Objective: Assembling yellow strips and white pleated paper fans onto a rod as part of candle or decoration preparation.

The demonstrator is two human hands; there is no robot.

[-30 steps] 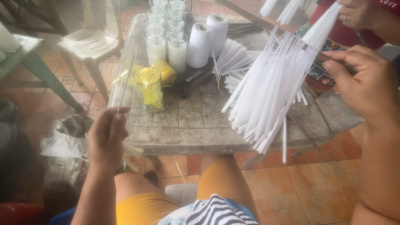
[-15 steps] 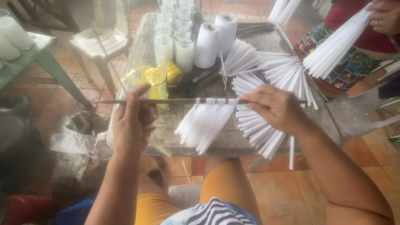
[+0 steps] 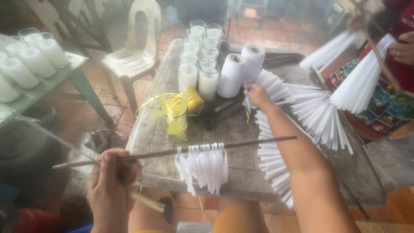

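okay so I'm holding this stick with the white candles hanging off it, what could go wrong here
The stick is held only at one end by your left hand, so it may tip and the hanging candles could slide off the free end. Your right hand reaches over the fanned candles on the table; your forearm might knock them.

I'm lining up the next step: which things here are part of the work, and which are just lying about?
In the work:
left hand holding the stick
white strips hanging on the stick
right hand at the fanned white strips

Lying about:
thread spools
glass candles
yellow jar
plastic chair
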